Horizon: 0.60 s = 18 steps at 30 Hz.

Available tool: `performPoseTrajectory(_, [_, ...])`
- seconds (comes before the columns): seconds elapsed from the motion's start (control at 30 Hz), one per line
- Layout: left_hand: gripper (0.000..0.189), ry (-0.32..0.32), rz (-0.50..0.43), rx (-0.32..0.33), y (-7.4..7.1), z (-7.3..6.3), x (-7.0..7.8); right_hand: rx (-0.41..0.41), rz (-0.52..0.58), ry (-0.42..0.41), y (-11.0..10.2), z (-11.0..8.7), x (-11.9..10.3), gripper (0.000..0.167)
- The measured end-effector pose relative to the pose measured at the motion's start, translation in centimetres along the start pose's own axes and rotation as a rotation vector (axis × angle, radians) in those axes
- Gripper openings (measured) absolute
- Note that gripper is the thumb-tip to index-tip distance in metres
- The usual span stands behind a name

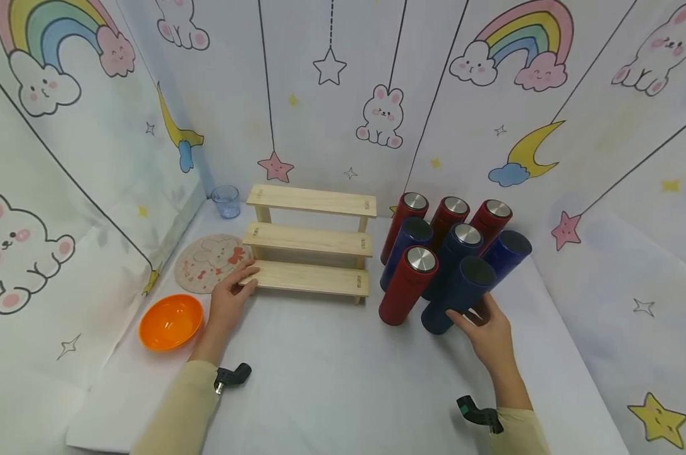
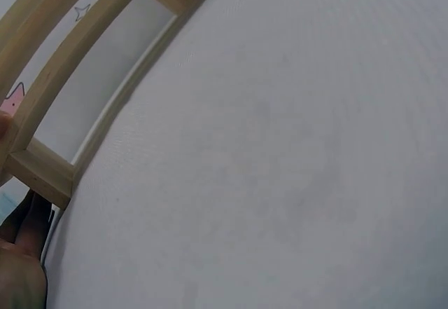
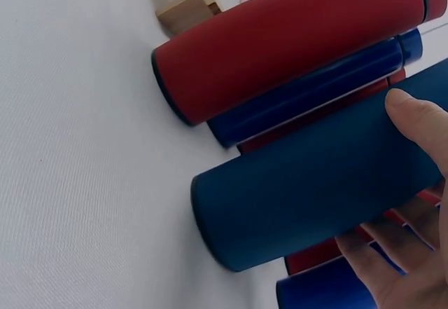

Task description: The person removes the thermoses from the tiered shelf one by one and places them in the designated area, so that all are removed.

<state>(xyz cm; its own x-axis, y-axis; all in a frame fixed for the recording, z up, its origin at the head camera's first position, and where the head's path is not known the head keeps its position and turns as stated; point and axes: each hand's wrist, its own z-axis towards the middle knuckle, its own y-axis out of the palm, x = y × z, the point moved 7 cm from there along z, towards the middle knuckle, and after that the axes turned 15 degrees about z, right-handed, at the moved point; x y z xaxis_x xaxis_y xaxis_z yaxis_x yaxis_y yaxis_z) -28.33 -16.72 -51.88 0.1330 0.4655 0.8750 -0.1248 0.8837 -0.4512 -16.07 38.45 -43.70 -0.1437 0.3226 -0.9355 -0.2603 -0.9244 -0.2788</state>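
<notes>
A three-tier wooden shelf rack (image 1: 306, 278) stands at the middle of the table. My left hand (image 1: 232, 297) pinches the left end of its lowest board, thumb in front and fingers over the top; only part of that hand shows in the left wrist view. On the right, my right hand (image 1: 487, 332) holds a dark blue thermos flask (image 3: 308, 190) low on its body, the thumb on one side and the fingers on the other. Just left of it is a red thermos flask (image 1: 408, 287) with a silver lid top. More red and blue flasks crowd behind, partly hidden.
An orange bowl (image 1: 170, 322) sits left of my left forearm. Behind it lie a round bunny-print mat (image 1: 198, 265) and a small clear bluish glass (image 1: 226, 202). Printed cloth walls (image 1: 331, 114) rise along the back and sides of the white table (image 1: 331, 373).
</notes>
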Motion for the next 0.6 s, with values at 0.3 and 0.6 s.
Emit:
performPoseTrajectory(0.3, [0.031, 0.022, 0.0, -0.014, 0.4, 0.4, 0.7, 0.028, 0.0, 0.01, -0.8, -0.4, 0.0, 0.083])
performPoseTrajectory(0.6, [0.031, 0.028, -0.033, 0.036, -0.2, -0.3, 1.5, 0.102, -0.058, -0.055, -1.0, -0.3, -1.5, 0.09])
